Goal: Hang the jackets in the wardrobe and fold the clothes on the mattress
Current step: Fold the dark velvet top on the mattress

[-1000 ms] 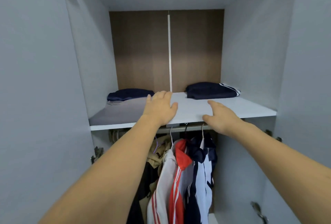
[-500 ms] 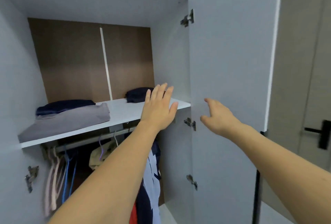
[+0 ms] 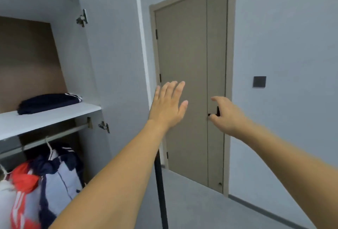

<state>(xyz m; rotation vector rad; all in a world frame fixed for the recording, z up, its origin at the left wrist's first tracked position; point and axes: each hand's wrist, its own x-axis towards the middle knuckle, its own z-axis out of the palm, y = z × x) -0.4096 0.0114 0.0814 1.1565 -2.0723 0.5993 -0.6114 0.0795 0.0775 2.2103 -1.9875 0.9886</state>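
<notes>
The open wardrobe fills the left of the view. A folded navy garment (image 3: 48,102) lies on its white shelf (image 3: 45,118). Below the shelf, several jackets (image 3: 47,177) in red, white and navy hang from the rail (image 3: 54,136). My left hand (image 3: 169,106) is raised in the air with straight fingers, holding nothing, in front of the edge of the wardrobe's open right door (image 3: 118,75). My right hand (image 3: 225,114) hovers further right with loosely curled fingers, also empty. The mattress is out of view.
A taupe room door (image 3: 190,82) with a black handle stands closed in the grey wall ahead. A dark switch plate (image 3: 259,81) sits on the wall to its right. Grey floor (image 3: 201,206) stretches below the door.
My view has swung right, away from the wardrobe's inside toward the room door. Both hands have left the shelf edge and travelled right with the view, still holding nothing.
</notes>
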